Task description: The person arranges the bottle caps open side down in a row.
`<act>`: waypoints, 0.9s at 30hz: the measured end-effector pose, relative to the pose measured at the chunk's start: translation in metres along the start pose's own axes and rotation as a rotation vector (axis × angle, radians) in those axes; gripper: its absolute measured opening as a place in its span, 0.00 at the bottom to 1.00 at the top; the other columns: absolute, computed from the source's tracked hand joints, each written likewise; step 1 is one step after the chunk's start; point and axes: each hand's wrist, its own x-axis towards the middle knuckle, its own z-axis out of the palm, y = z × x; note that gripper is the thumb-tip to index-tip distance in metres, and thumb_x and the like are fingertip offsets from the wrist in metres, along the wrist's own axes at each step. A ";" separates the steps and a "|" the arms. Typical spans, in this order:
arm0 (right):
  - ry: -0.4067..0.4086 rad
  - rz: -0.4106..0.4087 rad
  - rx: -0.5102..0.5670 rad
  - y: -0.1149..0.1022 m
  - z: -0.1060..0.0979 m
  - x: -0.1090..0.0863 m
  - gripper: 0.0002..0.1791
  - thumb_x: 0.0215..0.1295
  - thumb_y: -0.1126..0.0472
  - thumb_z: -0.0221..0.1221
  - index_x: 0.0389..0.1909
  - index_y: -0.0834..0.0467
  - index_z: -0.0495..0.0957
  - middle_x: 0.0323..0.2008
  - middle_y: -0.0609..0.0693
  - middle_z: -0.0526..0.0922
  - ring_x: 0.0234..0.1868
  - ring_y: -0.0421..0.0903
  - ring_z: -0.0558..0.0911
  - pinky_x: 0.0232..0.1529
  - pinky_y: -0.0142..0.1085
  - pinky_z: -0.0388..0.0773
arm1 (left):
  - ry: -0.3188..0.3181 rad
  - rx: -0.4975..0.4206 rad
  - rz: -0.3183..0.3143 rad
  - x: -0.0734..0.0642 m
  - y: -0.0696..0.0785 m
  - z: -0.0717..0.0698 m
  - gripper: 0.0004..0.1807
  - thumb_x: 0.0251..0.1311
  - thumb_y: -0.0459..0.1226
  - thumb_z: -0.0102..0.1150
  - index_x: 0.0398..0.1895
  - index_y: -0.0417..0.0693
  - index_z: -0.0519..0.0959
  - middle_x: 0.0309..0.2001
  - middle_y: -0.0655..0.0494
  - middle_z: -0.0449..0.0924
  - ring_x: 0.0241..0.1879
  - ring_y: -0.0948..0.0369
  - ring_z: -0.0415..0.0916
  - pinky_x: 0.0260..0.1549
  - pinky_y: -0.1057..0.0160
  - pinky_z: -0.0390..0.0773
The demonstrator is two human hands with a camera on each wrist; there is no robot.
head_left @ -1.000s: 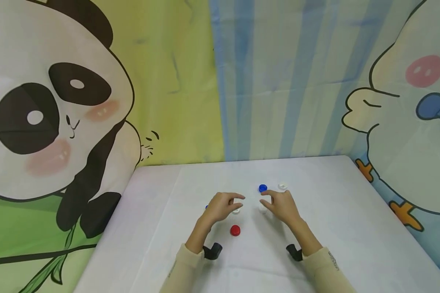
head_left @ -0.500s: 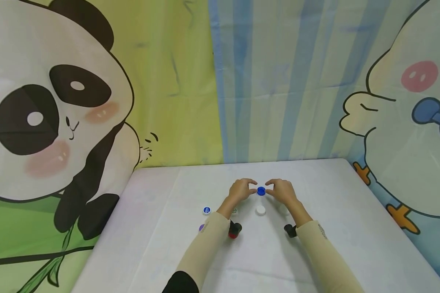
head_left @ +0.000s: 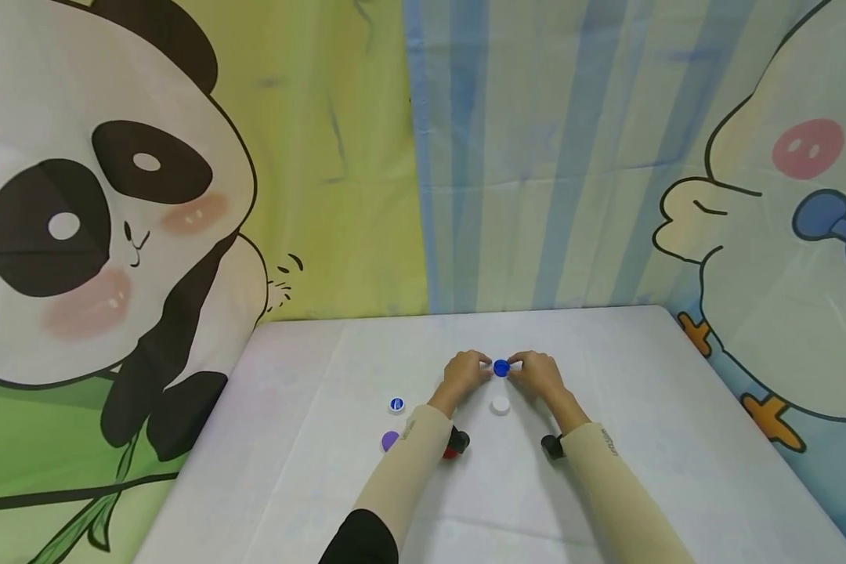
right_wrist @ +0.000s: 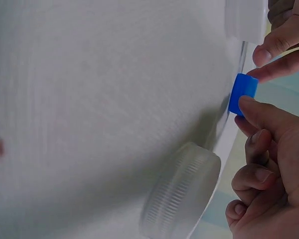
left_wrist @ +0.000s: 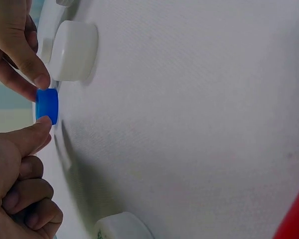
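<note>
A blue bottle cap (head_left: 501, 368) sits between my two hands at the far middle of the table. My left hand (head_left: 463, 374) has its thumb and forefinger at the cap's left edge. Opposite it, the thumb and forefinger of my right hand (head_left: 538, 374) pinch the right edge. In the left wrist view the blue cap (left_wrist: 47, 106) is bridged by both hands' fingertips, the other fingers of my left hand (left_wrist: 20, 184) curled in. The right wrist view has my right hand's thumb (right_wrist: 259, 112) lying over the end of the blue cap (right_wrist: 240, 93).
A white cap (head_left: 500, 405) lies nearer on the white table (head_left: 310, 486). Leftward are a blue-and-white cap (head_left: 396, 404) and a purple cap (head_left: 390, 441); a red cap (head_left: 450, 453) is partly covered by the left wrist camera. A ribbed whitish cap (right_wrist: 182, 191) stands close under the right wrist.
My hands, apart and nearer to me a second ago, have moved away and come together on either side of the blue cap. Their fingertips have since closed in on it.
</note>
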 end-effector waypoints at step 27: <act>0.141 -0.165 0.211 -0.015 -0.029 -0.021 0.17 0.52 0.50 0.63 0.40 0.55 0.80 0.16 0.46 0.73 0.18 0.43 0.68 0.23 0.36 0.66 | 0.189 0.020 0.268 -0.022 0.006 -0.041 0.16 0.51 0.50 0.59 0.42 0.56 0.81 0.37 0.61 0.82 0.29 0.63 0.77 0.23 0.70 0.71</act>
